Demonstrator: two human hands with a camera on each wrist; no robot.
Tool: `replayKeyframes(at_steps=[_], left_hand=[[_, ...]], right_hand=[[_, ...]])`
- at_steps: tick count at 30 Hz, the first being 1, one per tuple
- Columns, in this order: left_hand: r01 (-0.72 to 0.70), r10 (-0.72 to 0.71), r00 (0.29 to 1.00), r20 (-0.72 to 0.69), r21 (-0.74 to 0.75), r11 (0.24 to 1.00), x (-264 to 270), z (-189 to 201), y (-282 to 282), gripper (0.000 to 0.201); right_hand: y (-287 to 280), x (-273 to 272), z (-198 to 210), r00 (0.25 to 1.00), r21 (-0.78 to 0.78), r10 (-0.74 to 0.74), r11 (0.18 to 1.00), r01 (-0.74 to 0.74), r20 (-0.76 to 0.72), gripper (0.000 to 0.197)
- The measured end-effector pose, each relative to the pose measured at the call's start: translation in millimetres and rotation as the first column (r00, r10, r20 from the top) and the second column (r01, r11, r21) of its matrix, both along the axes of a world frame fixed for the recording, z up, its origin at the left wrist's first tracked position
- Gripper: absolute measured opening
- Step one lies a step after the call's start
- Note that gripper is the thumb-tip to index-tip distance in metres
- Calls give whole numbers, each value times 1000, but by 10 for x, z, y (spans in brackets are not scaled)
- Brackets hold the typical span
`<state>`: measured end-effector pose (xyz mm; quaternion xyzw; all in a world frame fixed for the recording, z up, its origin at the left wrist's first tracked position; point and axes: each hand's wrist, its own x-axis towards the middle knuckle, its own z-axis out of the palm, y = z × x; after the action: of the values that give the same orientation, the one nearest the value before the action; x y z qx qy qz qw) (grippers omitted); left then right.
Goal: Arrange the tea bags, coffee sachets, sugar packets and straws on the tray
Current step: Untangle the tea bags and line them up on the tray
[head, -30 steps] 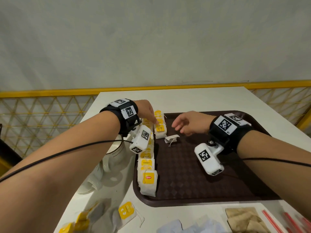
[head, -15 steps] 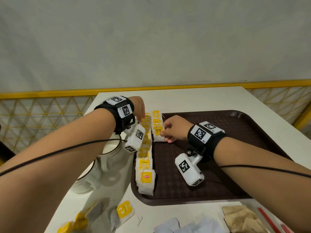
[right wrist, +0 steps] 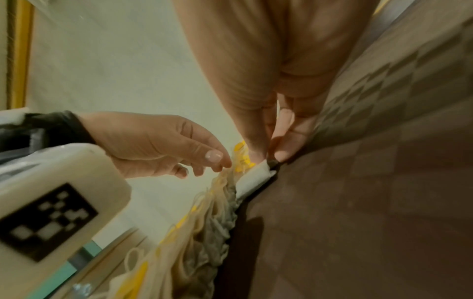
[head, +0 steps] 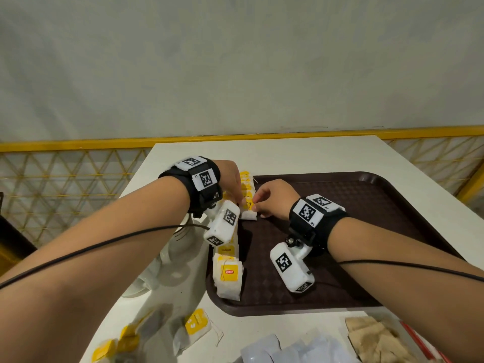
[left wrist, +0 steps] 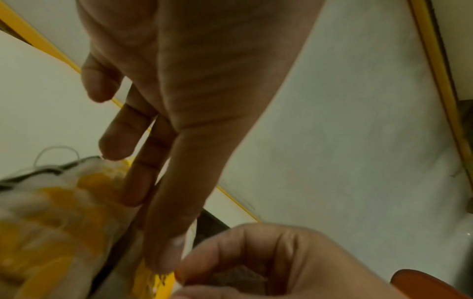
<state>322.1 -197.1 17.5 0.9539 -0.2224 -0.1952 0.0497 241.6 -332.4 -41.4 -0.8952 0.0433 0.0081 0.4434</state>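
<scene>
The small white paper tea bag with a yellow printed tag (head: 248, 208) now sits at the near end of the short second row on the dark brown textured plastic tray (head: 366, 205). A second ago a loose white bag lay alone on the tray floor just right of that row; it is gone from there, and the right hand (head: 275, 200) has moved in from mid-tray to the row. Reads as the stray bag being tucked into line, so the tea-bag step is nearly through for the bags on the tray.

Grip: in the right wrist view the thumb and a finger (right wrist: 289, 149) pinch down at the bag's far edge (right wrist: 256, 176), bag lying flat on the tray just below the fingertips, not lifted. Left hand (head: 230, 179) is on the other side of the same row, fingers straight and relaxed, tips (left wrist: 163, 259) touching a yellow tag, steadying, gripping nothing.

Outward: long row of white tea bags with yellow tags (head: 227, 273) runs along the tray's left edge. Off the tray, near edge of the white table (head: 288, 158): loose yellow-tagged tea bags (head: 195, 324), pale white sachets (head: 288, 349), brown paper packets (head: 372, 336), red straws (head: 419, 339), all not yet placed
</scene>
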Motion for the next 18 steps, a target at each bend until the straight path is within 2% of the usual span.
replayKeyframes(at_steps=[6, 10, 14, 18], left_hand=[[-15, 15, 999, 43, 19, 1000, -4, -126, -70, 40], [-8, 7, 999, 49, 36, 999, 5, -155, -87, 39], [-7, 5, 997, 73, 28, 1000, 14, -144, -85, 37], [-29, 25, 995, 92, 41, 999, 48, -170, -86, 35]], right_hand=[[-25, 31, -44, 1000, 36, -13, 999, 13, 1, 16], [-53, 4, -29, 1000, -4, 12, 1000, -12, 15, 19], [-59, -44, -18, 1000, 89, 18, 996, -19, 4, 27], [-24, -38, 11, 996, -173, 92, 981, -91, 2, 31]])
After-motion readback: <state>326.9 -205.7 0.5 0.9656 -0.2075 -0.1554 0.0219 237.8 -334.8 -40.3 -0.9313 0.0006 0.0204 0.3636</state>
